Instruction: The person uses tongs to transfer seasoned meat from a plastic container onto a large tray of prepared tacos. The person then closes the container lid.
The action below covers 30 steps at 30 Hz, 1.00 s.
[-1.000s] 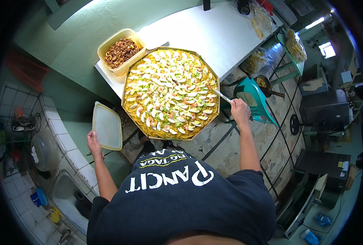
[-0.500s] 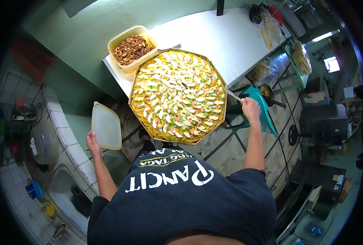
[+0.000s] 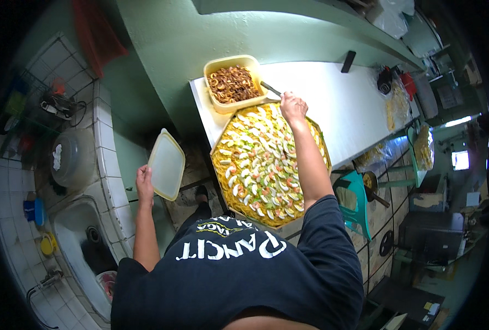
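My left hand grips the edge of a translucent plastic lid with a pale yellow rim, held tilted beside the counter. My right hand is closed around a slim utensil whose dark end points at the tub; its kind cannot be made out. That hand is over the far edge of a big octagonal tray of noodles topped with egg slices, shrimp and chopped greens. A pale yellow plastic tub of brown sliced food stands at the tray's far left. A flat metal utensil lies between tub and tray.
The tray rests on a white table against a green wall. A green plastic stool and a pan are at the right. On the left is a tiled counter with a sink. Bagged goods lie at the table's far right.
My right hand has moved from the tray's right side to its far edge near the tub, utensil still in it. My left hand keeps hold of the lid. The whole view has shifted.
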Tool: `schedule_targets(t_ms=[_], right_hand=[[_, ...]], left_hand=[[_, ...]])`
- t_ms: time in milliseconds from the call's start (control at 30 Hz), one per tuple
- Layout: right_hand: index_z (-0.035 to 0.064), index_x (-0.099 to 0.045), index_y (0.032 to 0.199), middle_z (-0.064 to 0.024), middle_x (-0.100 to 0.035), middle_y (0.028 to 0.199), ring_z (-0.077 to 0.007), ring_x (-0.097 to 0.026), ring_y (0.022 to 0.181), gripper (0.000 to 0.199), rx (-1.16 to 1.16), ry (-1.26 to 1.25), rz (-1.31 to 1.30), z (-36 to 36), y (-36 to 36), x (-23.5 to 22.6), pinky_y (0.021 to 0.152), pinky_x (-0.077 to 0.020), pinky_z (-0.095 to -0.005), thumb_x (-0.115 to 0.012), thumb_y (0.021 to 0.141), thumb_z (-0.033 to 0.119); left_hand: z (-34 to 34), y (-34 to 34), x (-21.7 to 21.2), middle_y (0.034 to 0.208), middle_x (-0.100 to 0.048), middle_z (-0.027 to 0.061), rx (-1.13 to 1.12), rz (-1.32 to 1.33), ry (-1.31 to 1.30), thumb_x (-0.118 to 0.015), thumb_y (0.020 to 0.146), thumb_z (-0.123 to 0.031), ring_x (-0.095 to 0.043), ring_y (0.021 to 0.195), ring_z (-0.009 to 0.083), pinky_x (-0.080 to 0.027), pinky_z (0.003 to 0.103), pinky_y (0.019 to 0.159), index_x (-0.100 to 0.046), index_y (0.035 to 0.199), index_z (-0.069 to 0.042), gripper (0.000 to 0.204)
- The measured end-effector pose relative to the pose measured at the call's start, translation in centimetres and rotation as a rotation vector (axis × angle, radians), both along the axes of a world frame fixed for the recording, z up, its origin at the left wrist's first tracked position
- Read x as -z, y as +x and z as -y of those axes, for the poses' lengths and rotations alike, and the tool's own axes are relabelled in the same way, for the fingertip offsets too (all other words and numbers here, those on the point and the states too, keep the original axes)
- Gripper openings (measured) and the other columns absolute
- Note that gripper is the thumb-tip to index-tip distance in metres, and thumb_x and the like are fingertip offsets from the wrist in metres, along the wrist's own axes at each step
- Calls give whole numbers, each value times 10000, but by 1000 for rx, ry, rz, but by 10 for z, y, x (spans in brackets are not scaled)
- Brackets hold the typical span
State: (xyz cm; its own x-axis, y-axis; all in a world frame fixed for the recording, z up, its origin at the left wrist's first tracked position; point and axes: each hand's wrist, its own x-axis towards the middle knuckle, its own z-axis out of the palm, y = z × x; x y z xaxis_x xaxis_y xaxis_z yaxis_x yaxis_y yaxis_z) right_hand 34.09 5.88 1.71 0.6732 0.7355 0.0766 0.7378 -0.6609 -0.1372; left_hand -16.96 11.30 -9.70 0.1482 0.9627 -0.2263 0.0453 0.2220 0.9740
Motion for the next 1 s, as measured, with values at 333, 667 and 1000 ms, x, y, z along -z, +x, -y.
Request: schedule_targets(t_ms=[333,667,1000], right_hand=[[100,-641,1063,-197,-658,1007,-361,-627,970,328,21,-145,-56,-78,4,19,842,-483,-494,-451,907,318],[145,-666,1016,-177,-667,936,-380,-626,908,334,35,190,-59,55,-21,-43,815,-483,-453,-458,916,387],[-8,-663,931,-95,-612,754,-161,-575,682,152,-80,411,-559,338,-84,-8,624,-440,-286,-604,878,121]], left_hand=[[-10,-28,16,1041,-590,69,-93,-85,-93,-511,962,-196,-537,973,134,-414,274,881,-518,1106,-13,233],[-10,-20,7,1086,-580,78,-75,-115,-35,-522,965,-241,-528,1020,153,-394,286,921,-517,1118,-16,272],[7,-22,14,1040,-589,78,-20,-125,-32,-523,965,-248,-538,968,148,-418,283,876,-502,1152,-17,298]])
